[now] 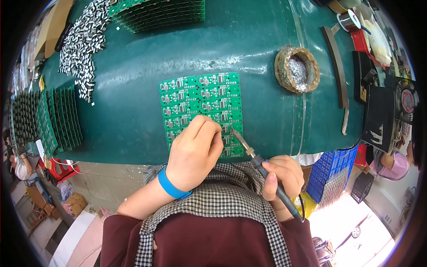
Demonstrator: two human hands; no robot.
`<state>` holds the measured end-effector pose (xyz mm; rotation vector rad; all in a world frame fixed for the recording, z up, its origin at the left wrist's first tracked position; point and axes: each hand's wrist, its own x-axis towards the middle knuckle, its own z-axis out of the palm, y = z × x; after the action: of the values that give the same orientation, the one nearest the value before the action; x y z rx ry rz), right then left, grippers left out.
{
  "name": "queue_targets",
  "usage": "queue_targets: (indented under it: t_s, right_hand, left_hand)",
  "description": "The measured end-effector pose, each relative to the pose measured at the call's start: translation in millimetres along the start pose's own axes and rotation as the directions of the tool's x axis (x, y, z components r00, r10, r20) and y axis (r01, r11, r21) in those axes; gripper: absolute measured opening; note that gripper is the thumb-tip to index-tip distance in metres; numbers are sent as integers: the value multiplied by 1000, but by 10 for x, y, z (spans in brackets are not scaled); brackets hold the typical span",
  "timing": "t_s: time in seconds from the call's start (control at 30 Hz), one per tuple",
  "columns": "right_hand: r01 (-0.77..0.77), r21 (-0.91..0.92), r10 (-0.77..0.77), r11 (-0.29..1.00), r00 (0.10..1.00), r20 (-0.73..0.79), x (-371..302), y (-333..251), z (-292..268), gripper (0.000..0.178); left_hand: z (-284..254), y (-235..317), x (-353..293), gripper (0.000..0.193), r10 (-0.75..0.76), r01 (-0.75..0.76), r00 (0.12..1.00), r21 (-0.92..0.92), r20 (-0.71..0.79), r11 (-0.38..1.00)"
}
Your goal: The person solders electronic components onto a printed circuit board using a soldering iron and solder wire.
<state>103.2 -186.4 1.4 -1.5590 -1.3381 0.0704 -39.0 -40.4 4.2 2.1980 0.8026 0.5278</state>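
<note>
We have the green circuit-board panel (218, 104) flat on the table (133, 120) at our twelve o'clock, seemingly so both hands reach it. Our right hand (284, 175) grasps the soldering iron (256, 160) pen-fashion, likely for fine aim, tip at the panel's four o'clock. Our left hand (193, 144) curls its fingers over six o'clock; whether they pinch anything, we cannot tell. The round pot (282, 73) sits at two o'clock, probably for handiness.

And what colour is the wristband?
The wristband is bright blue, seen in the head view.
</note>
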Motion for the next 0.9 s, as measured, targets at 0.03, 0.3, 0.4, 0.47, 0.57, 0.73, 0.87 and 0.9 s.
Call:
queue_targets:
  t_s: [0.03,0.3,0.4,0.47,0.57,0.73,0.87,0.9]
  right_hand:
    - [0,-2,0,1000,1000,-1,1,-1,2,11]
    - [8,-5,-8,1000,1000,12,-9,3,46,11]
    - [-17,-13,17,1000,999,34,-37,-33,32,12]
    - [-18,-13,18,1000,999,31,-66,-31,34,12]
    - [-11,-11,11,1000,1000,22,-87,-43,34,12]
    - [-6,-14,6,1000,1000,16,-111,-63,4,12]
    - [-12,-14,12,1000,1000,-3,-93,-61,-10,11]
    - [5,-21,-5,1000,1000,-2,-78,-53,-3,11]
  left_hand:
    - [6,-1,-7,18,11,-11,1000,-9,1,1000]
    - [41,2,-26,18,24,-24,1000,6,1,1000]
    - [30,-4,-42,15,42,-42,999,41,10,998]
    - [29,-12,-43,14,69,-70,997,72,19,995]
    - [7,12,-49,13,51,-58,997,139,56,989]
    - [29,43,-70,16,43,-44,999,79,16,996]
    - [20,35,-91,17,43,-41,999,67,-29,997]
    - [25,23,-90,17,53,-51,998,55,-36,997]
